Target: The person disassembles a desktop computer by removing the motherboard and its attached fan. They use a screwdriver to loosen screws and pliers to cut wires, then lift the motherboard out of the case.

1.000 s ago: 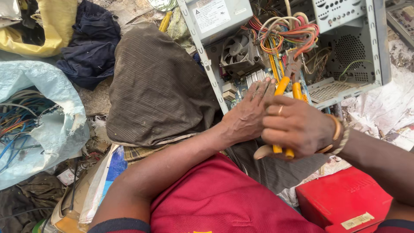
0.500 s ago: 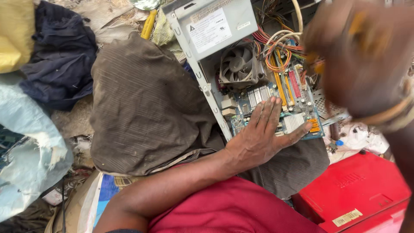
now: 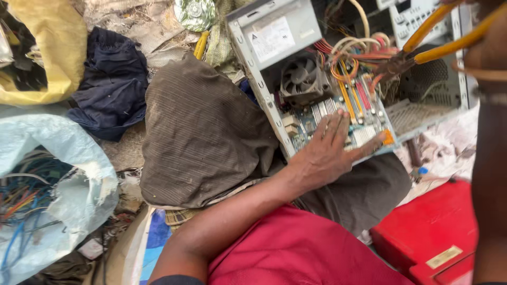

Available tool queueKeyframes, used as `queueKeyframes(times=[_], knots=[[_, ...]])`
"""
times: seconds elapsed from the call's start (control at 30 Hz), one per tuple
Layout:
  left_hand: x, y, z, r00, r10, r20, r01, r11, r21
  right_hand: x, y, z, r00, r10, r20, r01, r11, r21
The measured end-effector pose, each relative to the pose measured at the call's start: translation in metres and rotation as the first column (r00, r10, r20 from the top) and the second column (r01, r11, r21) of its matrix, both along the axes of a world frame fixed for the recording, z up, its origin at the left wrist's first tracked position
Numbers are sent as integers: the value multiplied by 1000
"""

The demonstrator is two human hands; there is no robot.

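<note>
**Computer case opened on the lap, pliers at its wiring**

Computer case (image 3: 274, 37), grey metal and lying open, rested across the person's lap on brown striped cloth (image 3: 206, 132), filling the upper right of the view. Beside it to the left lay a pale plastic sack (image 3: 79, 174) stuffed with loose coloured cables, with a yellow bag (image 3: 58, 47) and a dark blue garment (image 3: 113, 84) above it. A red box (image 3: 433, 232) sat at the lower right, just beside the person's red shirt (image 3: 296, 253).

Inside the case the green motherboard (image 3: 338, 111) lay exposed, with a black cooling fan (image 3: 301, 79) near its upper left and a bundle of red, orange and yellow wires (image 3: 359, 53) above it.

The left hand (image 3: 330, 153) pressed flat on the motherboard's lower edge, fingers spread and thumb out toward the right corner. The right hand (image 3: 488, 47), blurred at the frame's edge, gripped yellow-handled pliers (image 3: 422, 50); how its fingers sat could not be made out. The pliers' dark nose reached into the wire bundle, handles apart.
</note>
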State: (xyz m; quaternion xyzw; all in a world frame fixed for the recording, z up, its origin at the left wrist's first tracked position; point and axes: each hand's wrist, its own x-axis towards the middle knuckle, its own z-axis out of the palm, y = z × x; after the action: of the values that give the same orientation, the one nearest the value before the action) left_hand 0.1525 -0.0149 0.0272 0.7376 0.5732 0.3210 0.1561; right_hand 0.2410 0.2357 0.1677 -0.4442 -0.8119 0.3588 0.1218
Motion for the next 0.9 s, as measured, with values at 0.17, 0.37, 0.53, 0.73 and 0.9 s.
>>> queueKeyframes(times=[0.17,0.37,0.53,0.73,0.9], knots=[[1,0,2,1000,-1,27,2,1000,-13,86,-70,7,916,-146,-375,121,989,-89],[1,3,10,997,-56,-47,54,997,-53,115,-173,-30,506,-209,-837,119,978,-172],[-2,1,14,994,-100,-39,98,993,-70,115,-190,-48,352,-263,-898,172,962,-214],[0,0,17,989,-91,-113,85,995,-59,148,-167,2,507,-505,-699,71,833,-549],[2,3,17,990,-98,-98,92,994,-63,192,-134,-8,804,-359,-474,-106,698,-708]])
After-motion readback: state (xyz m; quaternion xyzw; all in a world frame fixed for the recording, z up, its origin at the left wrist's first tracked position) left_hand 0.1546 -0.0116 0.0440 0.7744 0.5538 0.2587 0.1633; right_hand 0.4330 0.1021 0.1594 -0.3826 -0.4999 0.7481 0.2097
